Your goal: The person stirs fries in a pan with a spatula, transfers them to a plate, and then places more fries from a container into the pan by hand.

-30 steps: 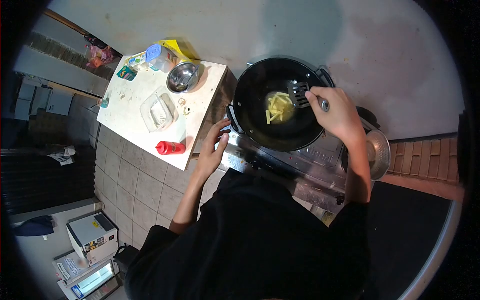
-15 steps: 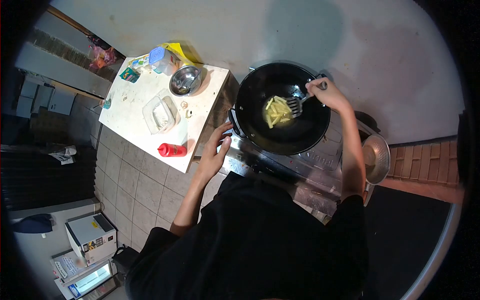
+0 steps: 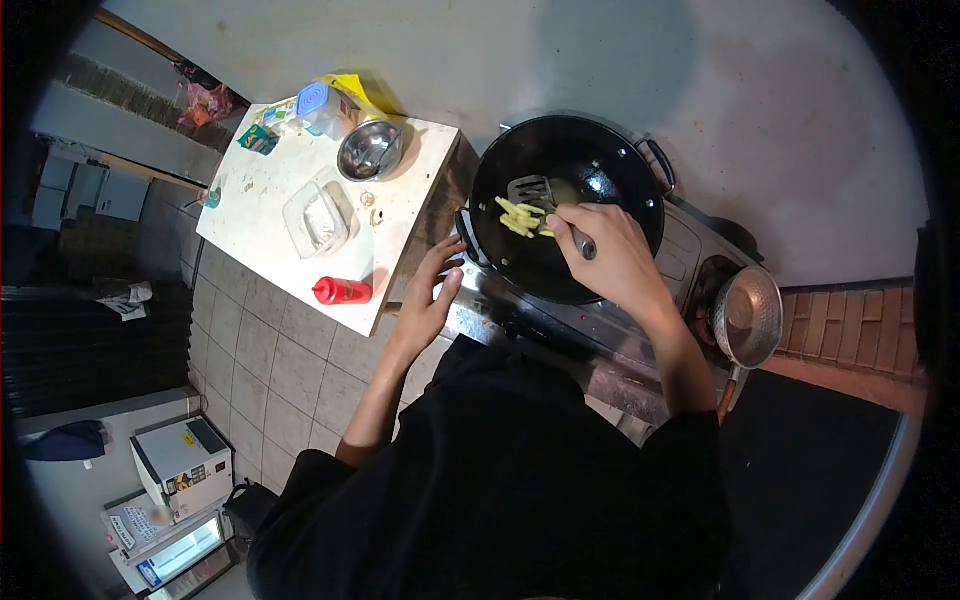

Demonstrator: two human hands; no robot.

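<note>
Fingers of the right hand (image 3: 608,252) grasp the slotted turner (image 3: 544,203); left hand (image 3: 428,305) fingers parted, near side handle (image 3: 474,246), contact indeterminable. Yellow strips (image 3: 519,217) lie toward nine o'clock inside the wok (image 3: 610,190).

Glare in wok (image 3: 610,165) — wall (image 3: 620,60) shadowed — edges black, curved.
</note>
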